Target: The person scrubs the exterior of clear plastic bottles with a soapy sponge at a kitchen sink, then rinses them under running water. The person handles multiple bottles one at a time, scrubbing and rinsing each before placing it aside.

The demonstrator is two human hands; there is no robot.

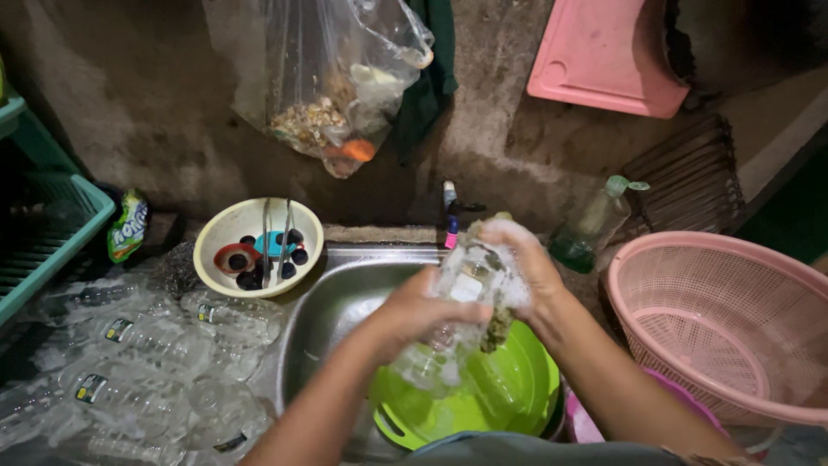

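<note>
Suds and the right hand (526,259) hide the clear bottle's (461,293) neck. The green basin (517,388) below is half covered by forearms; the pink basket (733,328) runs off the right edge.

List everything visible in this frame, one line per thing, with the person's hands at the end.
Clear plastic bottle: one, soapy, held over the sink.
Scrub sponge: one, dark green, against the bottle.
Green basin: one, lime, in the sink.
Sink: one, steel, centre.
Empty bottles: many, clear, lying left of the sink.
Cream bowl: one, holding dark caps and metal tongs, behind the bottles.
Pink basket: one, right.
Pink board: one, on the wall.
Hanging bag: one, clear, food scraps inside.
Soap bottle: one, greenish, right of the tap.
Green crate: one, far left.
Left hand: gripping the bottle.
Right hand: foamy, on the bottle and sponge.
</note>
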